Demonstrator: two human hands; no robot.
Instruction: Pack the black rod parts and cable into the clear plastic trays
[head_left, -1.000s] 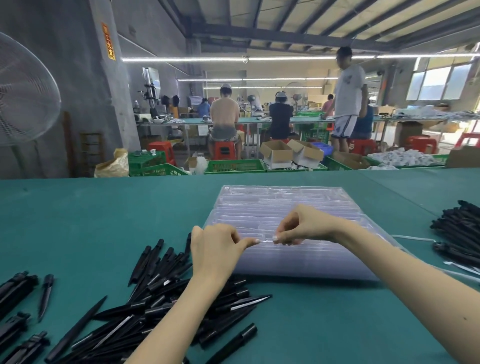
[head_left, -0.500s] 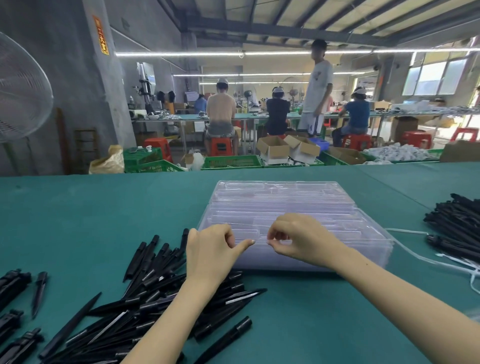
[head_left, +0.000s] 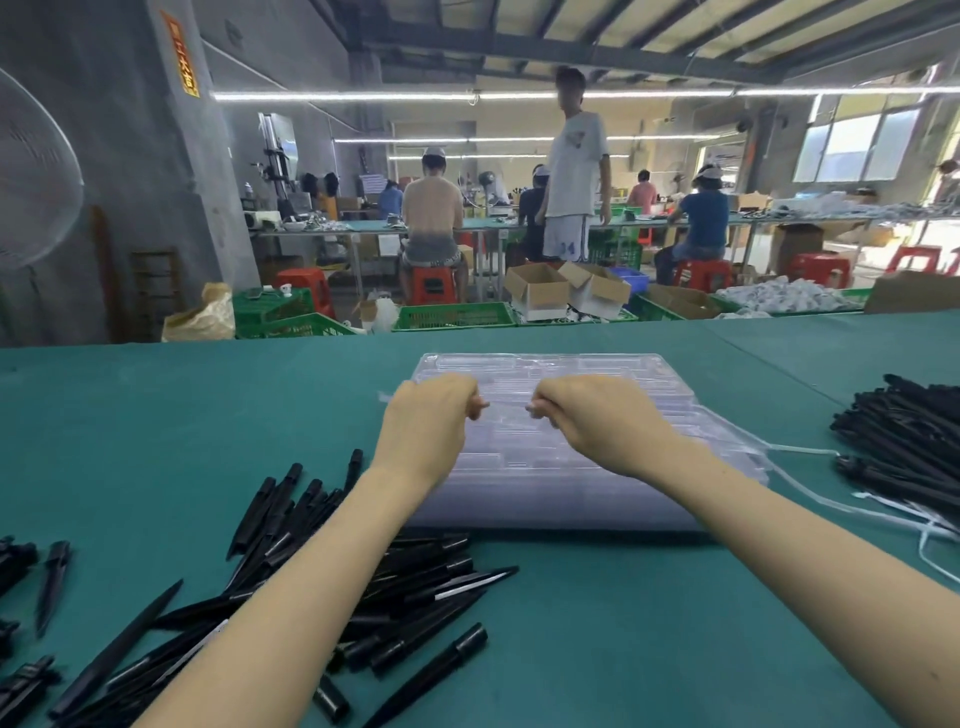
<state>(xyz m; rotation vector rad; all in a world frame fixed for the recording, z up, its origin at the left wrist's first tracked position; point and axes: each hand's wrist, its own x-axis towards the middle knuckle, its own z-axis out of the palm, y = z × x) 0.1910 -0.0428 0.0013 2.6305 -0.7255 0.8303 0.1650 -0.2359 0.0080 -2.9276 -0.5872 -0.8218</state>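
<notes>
Single head-worn wide-angle view, facing forward and down, close over green table (head_left: 156, 441), workshop beyond

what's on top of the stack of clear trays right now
Both hands, the left hand and right hand, pinch the top tray of the clear tray stack. No black parts show on it; the area under the hands is hidden.

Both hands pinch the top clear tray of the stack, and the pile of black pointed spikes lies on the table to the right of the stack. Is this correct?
Not quite. The head view shows the left hand and right hand pinching the top clear tray of the stack, but the pile of black pointed spikes lies left of the stack.
</notes>
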